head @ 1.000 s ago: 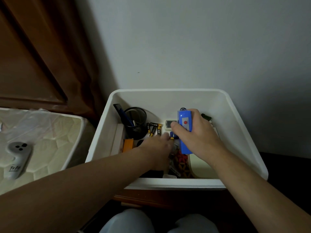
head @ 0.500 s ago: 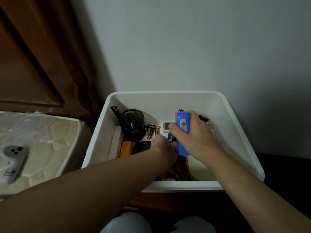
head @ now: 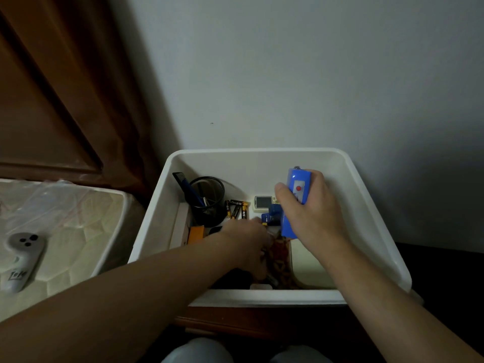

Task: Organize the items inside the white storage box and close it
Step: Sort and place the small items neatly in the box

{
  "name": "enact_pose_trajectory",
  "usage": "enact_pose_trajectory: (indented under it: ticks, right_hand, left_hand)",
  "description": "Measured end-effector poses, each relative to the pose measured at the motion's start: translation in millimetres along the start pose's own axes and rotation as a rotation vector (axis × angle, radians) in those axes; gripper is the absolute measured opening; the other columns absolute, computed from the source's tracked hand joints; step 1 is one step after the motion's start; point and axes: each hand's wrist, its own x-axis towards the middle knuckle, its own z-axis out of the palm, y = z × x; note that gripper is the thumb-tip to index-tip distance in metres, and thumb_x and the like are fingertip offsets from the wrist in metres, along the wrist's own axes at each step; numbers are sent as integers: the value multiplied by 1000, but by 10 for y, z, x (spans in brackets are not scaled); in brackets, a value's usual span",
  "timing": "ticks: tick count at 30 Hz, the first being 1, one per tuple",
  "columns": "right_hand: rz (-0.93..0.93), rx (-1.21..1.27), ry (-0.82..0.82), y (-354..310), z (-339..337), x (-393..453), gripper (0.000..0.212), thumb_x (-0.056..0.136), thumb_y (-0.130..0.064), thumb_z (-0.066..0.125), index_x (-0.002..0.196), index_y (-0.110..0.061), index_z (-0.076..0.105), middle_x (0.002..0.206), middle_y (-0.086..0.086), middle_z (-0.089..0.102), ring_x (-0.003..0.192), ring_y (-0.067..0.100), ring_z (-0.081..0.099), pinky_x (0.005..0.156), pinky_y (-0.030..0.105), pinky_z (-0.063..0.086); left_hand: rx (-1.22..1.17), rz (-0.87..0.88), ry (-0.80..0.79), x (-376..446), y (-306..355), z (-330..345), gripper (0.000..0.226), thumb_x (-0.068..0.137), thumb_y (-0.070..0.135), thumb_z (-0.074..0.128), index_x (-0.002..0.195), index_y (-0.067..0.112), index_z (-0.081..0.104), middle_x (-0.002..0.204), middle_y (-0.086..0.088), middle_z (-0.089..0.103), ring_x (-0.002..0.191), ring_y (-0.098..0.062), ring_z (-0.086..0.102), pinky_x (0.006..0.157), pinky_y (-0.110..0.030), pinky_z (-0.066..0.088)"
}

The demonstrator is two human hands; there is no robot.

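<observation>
We are looking down into the white storage box (head: 366,205), sitting open against the wall with no lid in view. To its left a mattress (head: 65,231) is carrying a grey controller (head: 22,254), well apart from the work.

Inside the box, a black mesh cup (head: 209,203) is standing upright in the far-left corner with a dark comb (head: 183,183) leaning in it. A pale flat item (head: 306,263) is lying along the right side; we cannot tell what it is.

Our right hand (head: 311,216) is clamping around a blue device (head: 297,189) with a red button, holding it above the box floor, tilted, thumb across its face. Our left hand (head: 248,244) is reaching low into the middle clutter, fingers curled out of sight, so we cannot tell whether it is gripping anything.

Smaller things: an orange block (head: 196,233) near the left wall, a small white gadget with a screen (head: 263,203) at the back, loose batteries (head: 237,209) lying just beside the cup.

We are judging the sorting as mid-way, closing not yet begun. Risks: the left wrist is working close to the cup and could knock it over, spilling the comb; a sweep through the clutter could scatter the round batteries; setting the blue device down standing tall could block the lid.
</observation>
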Motion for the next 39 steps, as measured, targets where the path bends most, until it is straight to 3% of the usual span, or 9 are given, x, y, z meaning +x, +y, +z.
enact_pose_trajectory:
  ticks: [4, 7, 11, 15, 19, 25, 31, 33, 39]
  right_hand:
    - [25, 59, 141, 34, -33, 37, 29, 86, -53, 64, 97, -31, 51, 71, -9, 58, 56, 0, 56, 52, 22, 44]
    - [14, 67, 109, 47, -18, 32, 27, 88, -51, 66, 99, -31, 52, 73, -8, 58, 54, 0, 55, 51, 20, 44]
    - [16, 56, 61, 50, 1, 27, 27, 86, -52, 66, 98, -33, 51, 79, -6, 62, 61, 6, 59, 57, 26, 49]
    - [27, 30, 69, 65, -5, 35, 27, 86, -52, 65, 96, -33, 50, 79, -7, 60, 60, -2, 57, 53, 18, 44]
    - [25, 32, 66, 65, 15, 36, 29, 82, -56, 63, 95, -33, 50, 76, -8, 59, 59, -1, 57, 54, 21, 46]
    - [14, 24, 51, 97, 19, 39, 27, 86, -53, 65, 96, -33, 49, 74, -8, 58, 56, -2, 56, 50, 16, 44]
    - [19, 14, 49, 110, 24, 52, 25, 91, -49, 67, 95, -32, 49, 76, -7, 59, 56, -3, 56, 49, 14, 44]
    - [22, 16, 54, 112, 19, 52, 25, 91, -48, 67, 96, -32, 49, 77, -7, 58, 56, -4, 55, 48, 13, 44]
    - [48, -7, 47, 105, 27, 55, 34, 82, -60, 62, 98, -32, 50, 76, -8, 60, 60, 5, 58, 57, 24, 47]
  left_hand:
    - [-257, -151, 204, 13, -381, -10, 38, 80, 51, 82, 100, 21, 71, 98, 1, 69, 86, -16, 68, 80, -39, 62]
    - [-325, -234, 356, 132, -550, -33, 35, 91, 36, 76, 119, 17, 66, 105, -2, 71, 93, -19, 68, 86, -39, 60]
    - [-304, -231, 401, 281, -482, 12, 37, 100, 20, 64, 136, 12, 56, 123, -14, 68, 110, -32, 68, 94, -43, 57]
    - [-199, -167, 313, 329, -422, 87, 45, 98, 36, 64, 135, 14, 50, 130, -13, 62, 113, -33, 65, 94, -45, 56]
    - [-61, -208, 116, 356, -440, 176, 96, 85, 70, 67, 152, 11, 33, 146, -15, 43, 129, -34, 54, 101, -46, 50]
    - [-66, -340, -179, 445, -363, 207, 137, 70, 65, 83, 163, 12, -1, 167, -17, 12, 154, -40, 17, 119, -58, 28]
    - [-154, -512, -90, 580, -108, 292, 98, 88, 45, 76, 159, 16, 15, 157, -15, 23, 146, -35, 27, 112, -53, 39]
    - [-148, -554, -85, 596, -66, 311, 98, 86, 45, 78, 156, 14, 17, 154, -16, 28, 143, -35, 33, 104, -51, 46]
    - [55, -471, 11, 586, -145, 269, 84, 93, 50, 67, 156, 13, 26, 149, -12, 43, 137, -35, 43, 91, -42, 43]
